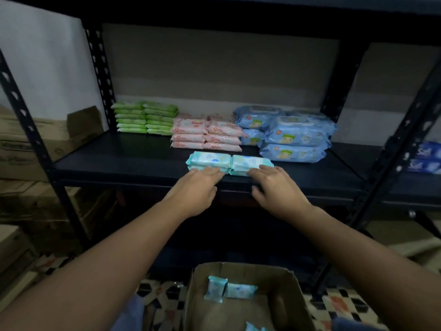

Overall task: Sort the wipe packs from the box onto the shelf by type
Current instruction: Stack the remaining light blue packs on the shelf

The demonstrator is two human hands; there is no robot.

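Fingers (212,170) of the left hand (194,189) lie straight against the near side of the teal wipe packs (229,163), and the right hand (276,187) presses the same way with flat fingers, neither curling round a pack. These packs sit in two short stacks at the shelf's (119,161) front edge. Green packs (145,118) stand at its back left, pink packs (205,134) mid-back, blue packs (291,134) toward the right. Below, the cardboard box (281,304) holds more teal packs (229,289).
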